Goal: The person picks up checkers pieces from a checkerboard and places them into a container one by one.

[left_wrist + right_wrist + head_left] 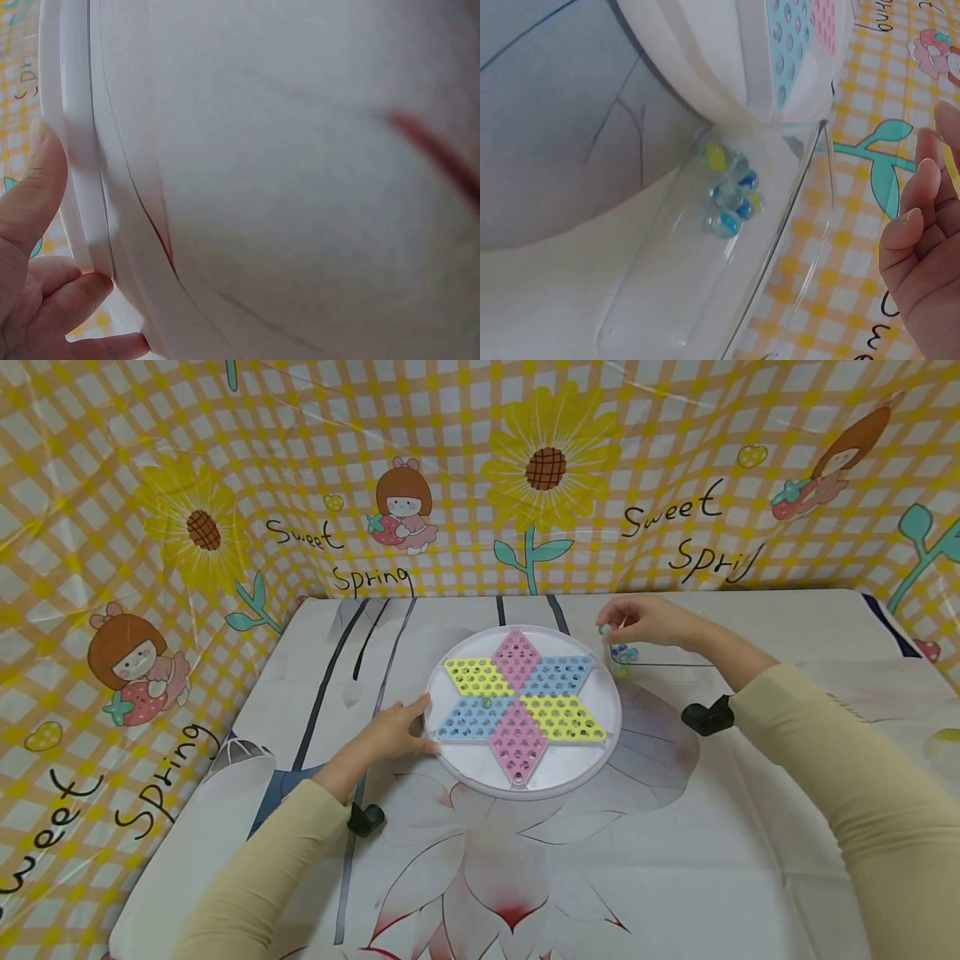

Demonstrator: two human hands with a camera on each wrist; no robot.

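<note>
A round white Chinese checkers board (465, 768) with pink, yellow and blue star points lies on the table. One greenish glass marble (486, 702) sits on its left blue section. At the board's left rim, my left hand (397, 727) holds the edge with thumb and fingers, some fingertips low against its side in the left wrist view. Beyond the board's right side, my right hand (648, 620) pinches a pale marble (604, 629) at its fingertips. Below it, several glass marbles (727, 196) lie in a clear plastic box (660, 300); the right wrist view does not show the pinched marble.
A white cloth with flower print covers the table (480, 860). Checked sheeting with sunflowers (546, 468) hangs at the back and left. Each wrist wears a black device (366, 819). A white lattice shape (240, 756) appears near the left edge.
</note>
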